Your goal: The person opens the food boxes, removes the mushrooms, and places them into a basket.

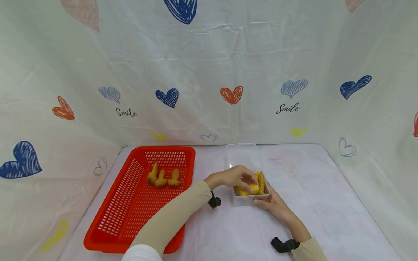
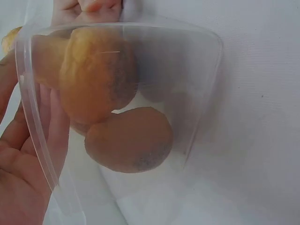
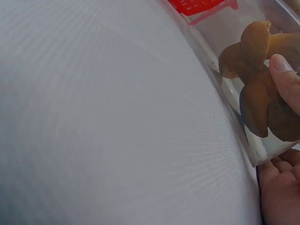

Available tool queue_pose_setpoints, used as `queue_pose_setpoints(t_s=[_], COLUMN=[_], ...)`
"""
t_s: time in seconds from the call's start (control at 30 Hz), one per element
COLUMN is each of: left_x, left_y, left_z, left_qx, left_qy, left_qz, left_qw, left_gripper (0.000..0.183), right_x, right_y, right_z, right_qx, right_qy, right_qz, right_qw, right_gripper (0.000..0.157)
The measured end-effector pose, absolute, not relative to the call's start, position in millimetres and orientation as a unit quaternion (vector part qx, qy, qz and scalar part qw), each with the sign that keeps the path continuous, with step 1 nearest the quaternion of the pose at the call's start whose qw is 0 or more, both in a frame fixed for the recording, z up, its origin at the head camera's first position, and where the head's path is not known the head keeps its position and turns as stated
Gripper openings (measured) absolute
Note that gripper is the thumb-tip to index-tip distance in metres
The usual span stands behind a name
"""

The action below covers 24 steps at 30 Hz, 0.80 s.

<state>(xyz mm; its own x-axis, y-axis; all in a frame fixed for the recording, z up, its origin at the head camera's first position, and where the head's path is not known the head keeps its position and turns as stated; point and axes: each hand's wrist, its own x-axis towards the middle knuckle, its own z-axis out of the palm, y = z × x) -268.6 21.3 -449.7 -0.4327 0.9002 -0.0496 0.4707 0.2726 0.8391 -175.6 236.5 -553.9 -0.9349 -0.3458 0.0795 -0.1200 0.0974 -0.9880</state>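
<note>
A clear plastic box (image 1: 243, 202) with yellow-brown mushrooms (image 1: 261, 183) in it stands on the table, its clear lid (image 1: 243, 156) folded back behind it. My left hand (image 1: 240, 177) reaches over the left side, fingers curled down on a mushroom (image 1: 253, 188) inside. The right hand (image 1: 275, 204) grips the box at its right front corner; in the right wrist view its thumb (image 3: 286, 77) lies across the wall. Through that wall several mushroom caps (image 3: 255, 44) show, crowded together. The left wrist view shows rounded caps (image 2: 133, 140) behind the clear plastic.
A red slotted basket (image 1: 125, 203) stands to the left, partly under my left forearm. Three mushrooms (image 1: 160, 179) lie toward its back. The white cloth (image 1: 313, 188) covers the table, and a curtain with printed hearts (image 1: 232, 95) hangs behind.
</note>
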Motion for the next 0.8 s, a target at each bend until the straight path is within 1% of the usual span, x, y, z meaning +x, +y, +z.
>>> queue_pose_setpoints(t_s=[0.2, 0.3, 0.57, 0.8], left_x=[-267.6, -266.4, -260.3, -251.7], left_y=[19.2, 19.1, 12.9, -4.0], left_z=[-447.6, -444.6, -425.4, -403.9], left_qx=[0.439, 0.435, 0.420, 0.384], left_qy=[0.748, 0.748, 0.744, 0.760], left_qz=[0.424, 0.437, 0.482, 0.509], left_qw=[0.261, 0.246, 0.192, 0.125], left_gripper=[0.025, 0.025, 0.027, 0.028], right_x=[-174.8, -174.4, -175.6, -174.7], right_y=[235.6, 235.5, 235.0, 233.5], right_z=[-553.7, -553.0, -552.1, -550.3], right_qx=[-0.156, -0.154, -0.158, -0.138], right_qy=[0.740, 0.743, 0.738, 0.744], right_qz=[-0.649, -0.646, -0.650, -0.648], right_qw=[0.087, 0.087, 0.082, 0.088], right_gripper=[0.093, 0.094, 0.091, 0.094])
